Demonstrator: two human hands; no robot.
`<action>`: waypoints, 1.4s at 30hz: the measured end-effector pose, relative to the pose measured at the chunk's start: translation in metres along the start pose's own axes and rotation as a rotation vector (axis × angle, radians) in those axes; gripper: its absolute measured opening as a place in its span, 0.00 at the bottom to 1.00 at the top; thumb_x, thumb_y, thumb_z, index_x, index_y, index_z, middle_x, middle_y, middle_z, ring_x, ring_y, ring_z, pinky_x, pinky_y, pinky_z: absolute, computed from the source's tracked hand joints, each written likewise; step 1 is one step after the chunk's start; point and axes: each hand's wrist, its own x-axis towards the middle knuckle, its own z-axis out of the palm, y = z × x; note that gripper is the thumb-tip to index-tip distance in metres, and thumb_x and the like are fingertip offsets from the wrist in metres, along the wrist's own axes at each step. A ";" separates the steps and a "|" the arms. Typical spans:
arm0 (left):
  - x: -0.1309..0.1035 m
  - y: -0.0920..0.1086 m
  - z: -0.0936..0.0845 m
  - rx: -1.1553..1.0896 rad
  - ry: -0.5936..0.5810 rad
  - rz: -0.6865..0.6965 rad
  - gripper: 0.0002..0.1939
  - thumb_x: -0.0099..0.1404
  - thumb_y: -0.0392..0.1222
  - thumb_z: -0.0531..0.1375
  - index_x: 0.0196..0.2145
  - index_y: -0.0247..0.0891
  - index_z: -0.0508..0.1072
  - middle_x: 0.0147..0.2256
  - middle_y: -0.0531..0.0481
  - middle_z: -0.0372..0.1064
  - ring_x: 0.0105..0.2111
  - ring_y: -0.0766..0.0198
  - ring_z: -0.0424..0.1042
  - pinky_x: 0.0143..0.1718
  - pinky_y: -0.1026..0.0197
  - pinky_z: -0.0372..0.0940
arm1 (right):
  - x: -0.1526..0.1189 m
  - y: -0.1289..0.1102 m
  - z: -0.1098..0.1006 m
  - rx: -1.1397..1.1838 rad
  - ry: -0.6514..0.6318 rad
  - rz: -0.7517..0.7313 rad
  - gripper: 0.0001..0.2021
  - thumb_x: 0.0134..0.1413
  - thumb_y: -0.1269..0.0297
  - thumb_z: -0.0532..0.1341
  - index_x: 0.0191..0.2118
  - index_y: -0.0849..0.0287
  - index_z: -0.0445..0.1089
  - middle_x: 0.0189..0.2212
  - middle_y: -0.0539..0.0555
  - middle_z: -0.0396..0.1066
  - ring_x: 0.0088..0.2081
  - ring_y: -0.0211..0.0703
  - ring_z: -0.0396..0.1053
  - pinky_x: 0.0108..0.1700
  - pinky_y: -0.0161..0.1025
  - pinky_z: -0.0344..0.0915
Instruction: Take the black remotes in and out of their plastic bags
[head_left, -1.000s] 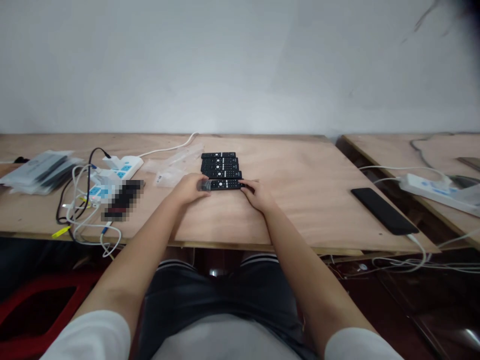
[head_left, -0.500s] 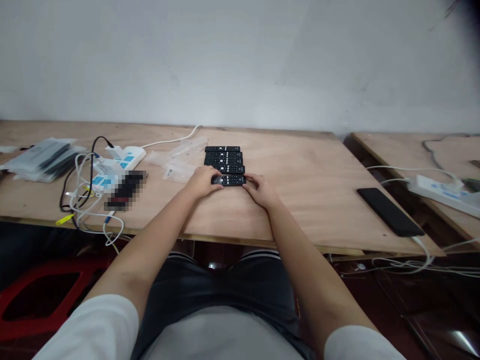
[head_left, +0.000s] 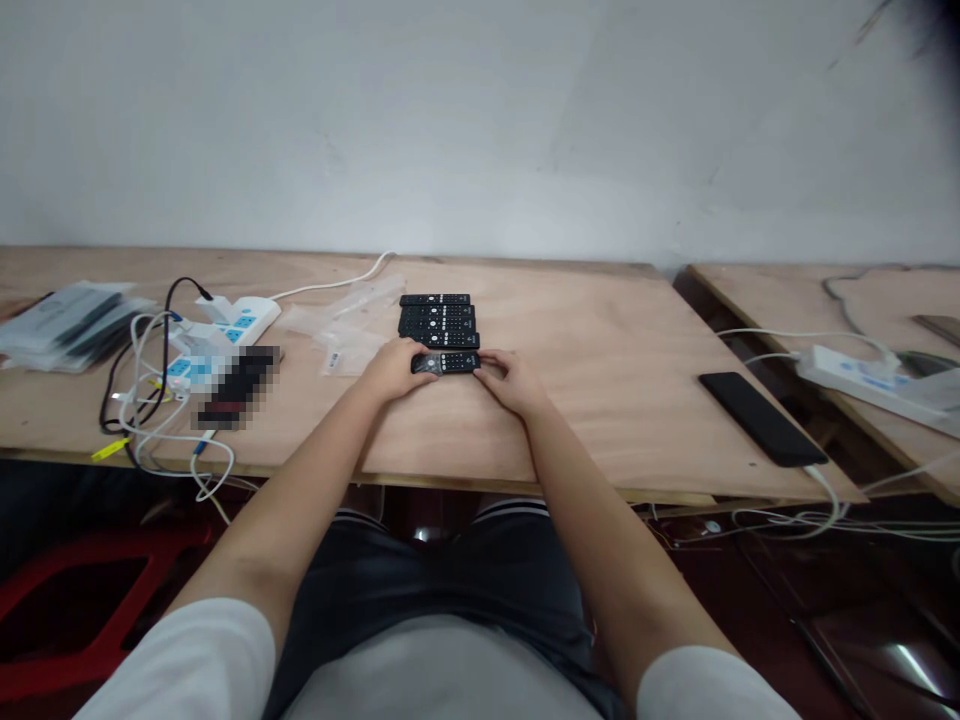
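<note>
Nearest to me lies a black remote control (head_left: 456,363) on the wooden table (head_left: 585,400). My left hand (head_left: 400,368) grips its left end between thumb and fingers. At its right end, my right hand (head_left: 512,380) pinches it the same way. Just beyond are several more black remotes (head_left: 439,322), side by side in a stack of rows, with the farthest one (head_left: 435,299) slightly apart. Clear plastic bags (head_left: 349,335) lie left of the remotes, partly behind my left hand.
A white power strip (head_left: 251,318) with tangled cables and a blurred dark object (head_left: 238,388) sit to the left. Packed plastic bags (head_left: 67,325) are at the far left. A black phone (head_left: 761,418) lies near the right edge, and another power strip (head_left: 862,380) rests beyond a gap.
The whole view has shifted slightly, so the table items appear a little farther left. Both hands keep their hold on the nearest remote, which now sits slightly apart from the row behind.
</note>
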 end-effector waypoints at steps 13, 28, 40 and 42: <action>0.017 0.031 0.018 0.014 0.020 0.071 0.20 0.60 0.49 0.71 0.48 0.39 0.77 0.46 0.43 0.75 0.49 0.49 0.71 0.54 0.49 0.66 | 0.000 0.000 -0.001 0.062 0.003 -0.025 0.16 0.59 0.61 0.67 0.52 0.55 0.76 0.48 0.58 0.81 0.50 0.51 0.79 0.59 0.53 0.73; 0.037 0.067 0.056 -0.132 0.091 0.150 0.18 0.65 0.41 0.67 0.52 0.38 0.74 0.50 0.41 0.75 0.53 0.49 0.71 0.57 0.48 0.66 | 0.001 -0.005 -0.001 0.067 0.067 0.080 0.11 0.58 0.56 0.65 0.44 0.54 0.76 0.42 0.56 0.81 0.46 0.50 0.80 0.53 0.51 0.75; 0.003 0.041 0.027 0.010 0.115 0.185 0.30 0.64 0.53 0.69 0.59 0.36 0.70 0.56 0.38 0.72 0.57 0.47 0.69 0.61 0.45 0.62 | 0.001 0.003 -0.005 -0.076 0.108 0.131 0.14 0.63 0.48 0.56 0.35 0.53 0.67 0.29 0.53 0.74 0.34 0.49 0.73 0.41 0.46 0.71; -0.007 0.024 0.018 0.043 0.128 0.157 0.31 0.65 0.56 0.67 0.59 0.36 0.69 0.57 0.37 0.72 0.58 0.45 0.69 0.61 0.44 0.62 | 0.001 0.006 -0.004 -0.068 0.142 0.157 0.15 0.64 0.46 0.54 0.37 0.52 0.65 0.28 0.53 0.73 0.33 0.50 0.72 0.39 0.46 0.70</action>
